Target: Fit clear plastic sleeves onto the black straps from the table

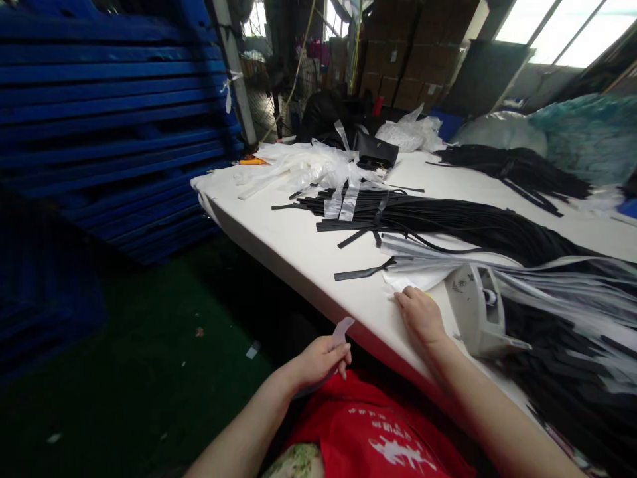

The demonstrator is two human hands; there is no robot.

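Observation:
My left hand (326, 358) is closed around a translucent whitish strip (343, 326), just off the table's front edge and above my red apron. The strip's tip sticks up past my thumb, and part of it hangs below the hand. My right hand (421, 315) rests at the table edge with its fingertips pinched together. A small pale bit shows at those fingertips, too little to name. Right beside that hand stands a white tape dispenser (470, 309). Behind it lie a bundle of clear strips (438, 255) and a bundle of long black strips (448, 219).
On the white table (279, 232) lie a heap of clear plastic strips (318, 166), an orange-handled cutter (253, 161), a black bag (375, 149) and more black strips (512, 169). Blue pallets (109, 119) are stacked at left. Scraps dot the green floor (149, 358).

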